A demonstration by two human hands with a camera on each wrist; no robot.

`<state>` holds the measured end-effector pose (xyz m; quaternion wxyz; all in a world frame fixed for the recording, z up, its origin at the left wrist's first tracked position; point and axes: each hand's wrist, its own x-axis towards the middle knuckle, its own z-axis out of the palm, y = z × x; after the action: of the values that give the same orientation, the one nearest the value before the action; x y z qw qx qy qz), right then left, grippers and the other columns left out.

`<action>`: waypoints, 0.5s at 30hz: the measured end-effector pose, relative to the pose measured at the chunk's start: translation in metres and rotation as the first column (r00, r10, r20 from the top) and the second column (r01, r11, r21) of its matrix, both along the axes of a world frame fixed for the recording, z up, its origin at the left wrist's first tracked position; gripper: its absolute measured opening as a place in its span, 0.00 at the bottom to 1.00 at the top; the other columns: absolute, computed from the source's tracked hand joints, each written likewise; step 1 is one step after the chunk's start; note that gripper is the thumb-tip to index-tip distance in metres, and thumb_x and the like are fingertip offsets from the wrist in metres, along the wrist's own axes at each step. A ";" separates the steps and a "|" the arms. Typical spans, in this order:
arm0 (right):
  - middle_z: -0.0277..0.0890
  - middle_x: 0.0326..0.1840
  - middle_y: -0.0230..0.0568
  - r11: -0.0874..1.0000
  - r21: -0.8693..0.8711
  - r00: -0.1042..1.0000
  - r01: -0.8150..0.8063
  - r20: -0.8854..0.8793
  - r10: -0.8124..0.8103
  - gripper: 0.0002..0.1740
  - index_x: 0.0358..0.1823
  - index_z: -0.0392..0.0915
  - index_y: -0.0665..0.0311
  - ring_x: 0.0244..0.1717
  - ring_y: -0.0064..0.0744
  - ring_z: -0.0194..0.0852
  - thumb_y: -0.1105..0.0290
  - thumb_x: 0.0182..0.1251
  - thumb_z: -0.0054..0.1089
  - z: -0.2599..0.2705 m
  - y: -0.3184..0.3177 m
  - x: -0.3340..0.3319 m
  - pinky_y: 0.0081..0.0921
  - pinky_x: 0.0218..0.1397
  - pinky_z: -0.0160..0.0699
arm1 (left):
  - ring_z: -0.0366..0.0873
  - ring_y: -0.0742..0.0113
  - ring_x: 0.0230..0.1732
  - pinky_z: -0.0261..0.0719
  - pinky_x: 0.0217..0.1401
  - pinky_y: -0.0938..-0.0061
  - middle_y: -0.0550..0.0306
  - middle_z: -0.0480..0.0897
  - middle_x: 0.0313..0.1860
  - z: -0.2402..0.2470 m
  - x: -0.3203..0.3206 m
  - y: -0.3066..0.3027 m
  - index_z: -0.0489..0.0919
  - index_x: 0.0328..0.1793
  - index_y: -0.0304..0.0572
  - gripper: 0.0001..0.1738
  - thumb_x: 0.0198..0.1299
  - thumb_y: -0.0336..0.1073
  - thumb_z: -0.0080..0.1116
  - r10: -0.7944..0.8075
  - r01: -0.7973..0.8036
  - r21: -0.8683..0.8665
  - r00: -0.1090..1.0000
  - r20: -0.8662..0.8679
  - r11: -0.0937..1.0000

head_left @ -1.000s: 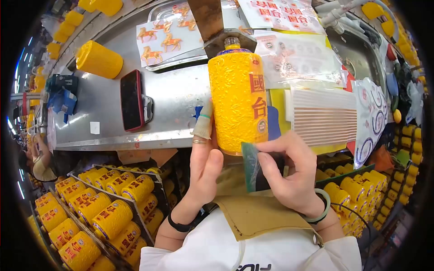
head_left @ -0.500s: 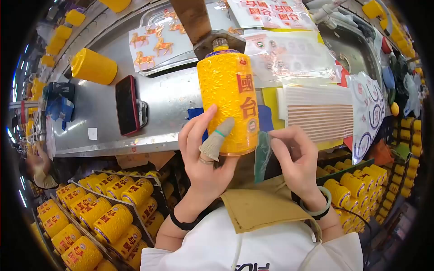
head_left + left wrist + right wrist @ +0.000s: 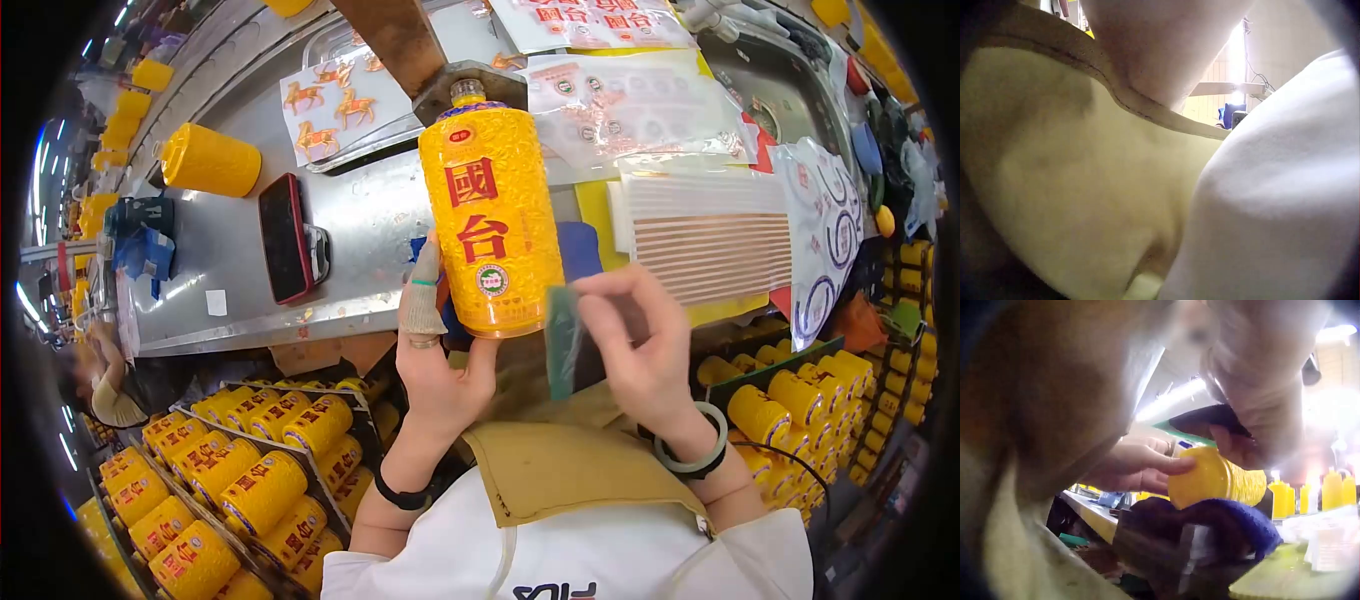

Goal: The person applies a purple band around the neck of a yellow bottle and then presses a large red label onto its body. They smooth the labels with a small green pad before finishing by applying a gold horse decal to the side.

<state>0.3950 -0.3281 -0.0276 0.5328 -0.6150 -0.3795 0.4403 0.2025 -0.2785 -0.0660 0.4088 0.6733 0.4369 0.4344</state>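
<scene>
A yellow embossed bottle (image 3: 497,225) with red characters lies with its neck against a dark metal bracket (image 3: 470,90). Along its left side is my left hand (image 3: 440,375), fingers fairly straight, one wearing a cloth finger cover (image 3: 423,308). In the right wrist view the left thumb (image 3: 1179,465) touches the bottle's base (image 3: 1200,481). My right hand (image 3: 645,350) pinches a flat green scraper (image 3: 563,345) by the bottle's lower right edge. The left wrist view shows mostly apron (image 3: 1097,175) and white shirt (image 3: 1285,187).
Under the bottle is a blue cloth (image 3: 578,250). A phone (image 3: 285,240) and another yellow bottle (image 3: 212,160) lie on the metal table (image 3: 375,235) at left. Sticker sheets (image 3: 640,110) and a striped stack (image 3: 705,235) lie at right. Crates of yellow bottles (image 3: 265,490) stand below.
The bottle has turned so its red characters now face up. My left fingers went over its front, then back to its left side. The right hand still holds the scraper near the base.
</scene>
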 end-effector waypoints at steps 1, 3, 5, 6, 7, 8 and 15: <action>0.81 0.35 0.30 0.999 -0.025 0.998 0.031 0.056 -0.029 0.05 0.46 0.84 0.68 0.33 0.14 0.73 0.77 0.73 0.63 -0.003 -0.001 0.007 0.17 0.34 0.71 | 0.71 0.49 0.77 0.68 0.80 0.59 0.37 0.66 0.81 0.000 -0.001 0.000 0.60 0.83 0.28 0.47 0.57 0.22 0.70 -0.002 0.002 0.014 0.999 -0.041 1.000; 0.82 0.39 0.30 0.997 -0.042 0.994 0.064 0.087 -0.060 0.06 0.48 0.83 0.69 0.38 0.13 0.76 0.78 0.75 0.61 -0.005 -0.002 0.019 0.16 0.40 0.75 | 0.71 0.48 0.77 0.68 0.80 0.57 0.36 0.66 0.81 0.003 -0.003 0.001 0.60 0.84 0.28 0.48 0.57 0.22 0.70 0.001 0.002 0.027 0.996 -0.085 1.000; 0.83 0.44 0.31 0.998 -0.023 0.998 0.054 -0.023 -0.055 0.08 0.53 0.81 0.72 0.43 0.15 0.76 0.76 0.80 0.58 -0.001 -0.003 0.021 0.17 0.49 0.76 | 0.71 0.45 0.76 0.69 0.79 0.57 0.38 0.68 0.79 0.010 -0.003 0.005 0.71 0.79 0.34 0.43 0.55 0.27 0.75 -0.006 0.015 0.056 0.987 -0.159 0.998; 0.83 0.45 0.31 0.999 -0.010 0.997 0.054 -0.055 -0.054 0.09 0.54 0.81 0.72 0.45 0.15 0.76 0.75 0.81 0.58 -0.001 -0.004 0.022 0.17 0.52 0.76 | 0.71 0.45 0.76 0.69 0.79 0.57 0.38 0.68 0.79 0.011 -0.001 0.006 0.71 0.79 0.34 0.43 0.55 0.27 0.75 -0.006 0.015 0.058 0.987 -0.158 0.998; 0.83 0.45 0.31 0.999 -0.009 0.997 0.053 -0.054 -0.053 0.09 0.54 0.81 0.72 0.45 0.15 0.76 0.75 0.81 0.58 -0.002 -0.003 0.022 0.17 0.52 0.76 | 0.70 0.44 0.76 0.70 0.77 0.58 0.40 0.69 0.78 0.012 0.001 0.007 0.77 0.74 0.41 0.39 0.54 0.30 0.78 0.057 0.010 0.263 0.967 -0.249 0.965; 0.83 0.47 0.31 0.999 0.009 0.995 0.052 -0.091 -0.051 0.10 0.56 0.80 0.72 0.46 0.16 0.76 0.75 0.81 0.58 -0.004 -0.003 0.022 0.17 0.53 0.76 | 0.69 0.42 0.76 0.71 0.76 0.60 0.42 0.71 0.76 0.013 0.004 0.008 0.83 0.70 0.48 0.35 0.52 0.33 0.80 0.138 0.026 0.455 0.937 -0.323 0.890; 0.82 0.51 0.32 1.000 0.012 0.971 0.006 -0.237 -0.003 0.12 0.59 0.79 0.72 0.51 0.17 0.76 0.73 0.81 0.58 -0.009 -0.003 0.025 0.18 0.58 0.75 | 0.65 0.48 0.75 0.75 0.73 0.61 0.52 0.74 0.74 0.012 0.004 0.009 0.91 0.56 0.70 0.22 0.55 0.35 0.75 0.266 0.197 0.707 0.831 -0.488 0.680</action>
<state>0.4205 -0.3308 -0.0364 0.5794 -0.5554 -0.3145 0.5069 0.2069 -0.2693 -0.0541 -0.0490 0.8659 0.3381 0.3655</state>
